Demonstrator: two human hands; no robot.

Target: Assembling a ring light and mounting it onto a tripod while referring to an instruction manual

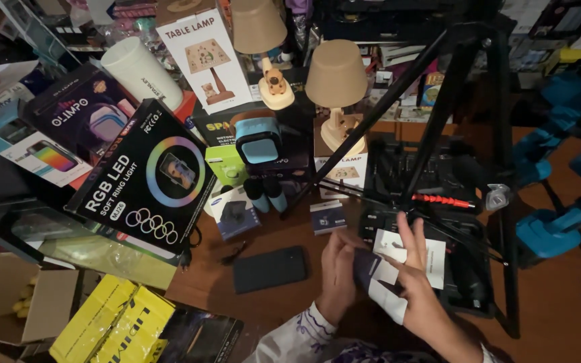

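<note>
**Both hands on a small dark item and folded white paper, low centre of the desk**

The left hand (336,277) is closed around the near end of a small dark item (366,267), thumb side up. The right hand (417,296) meets it from the right, fingers part-spread, holding folded white paper (390,296) against the item's far side. The item sits between the two palms, touching both; its long axis runs roughly from lower left to upper right. It is matt and dark; its exact kind cannot be told. Behind the right fingers lies an open black case (438,222) with a white card (432,259). Left of the hands, apart, lies a dark phone (269,269); a black tripod (452,121) stands above.
</note>
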